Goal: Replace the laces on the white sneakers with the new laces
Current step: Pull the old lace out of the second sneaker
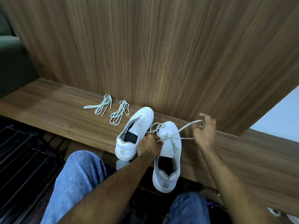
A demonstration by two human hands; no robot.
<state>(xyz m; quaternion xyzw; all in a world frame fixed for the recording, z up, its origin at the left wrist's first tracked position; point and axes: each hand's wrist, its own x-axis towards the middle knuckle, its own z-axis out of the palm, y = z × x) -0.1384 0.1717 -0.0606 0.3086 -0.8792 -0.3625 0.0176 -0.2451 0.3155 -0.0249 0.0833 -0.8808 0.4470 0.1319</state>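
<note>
Two white sneakers stand on a narrow wooden shelf. The left sneaker has no lace in it. The right sneaker has a pale lace threaded near its toe, with loops lying loose over the front. My left hand pinches one end of that lace at the sneaker's eyelets. My right hand is out to the right and grips the other part of the lace, pulled taut. Two loose bundled laces lie on the shelf to the left of the shoes.
A tall wooden panel rises right behind the shelf. My knees in blue jeans are below the shelf edge. A dark slatted rack sits at the lower left, and a dark green cushion at the far left.
</note>
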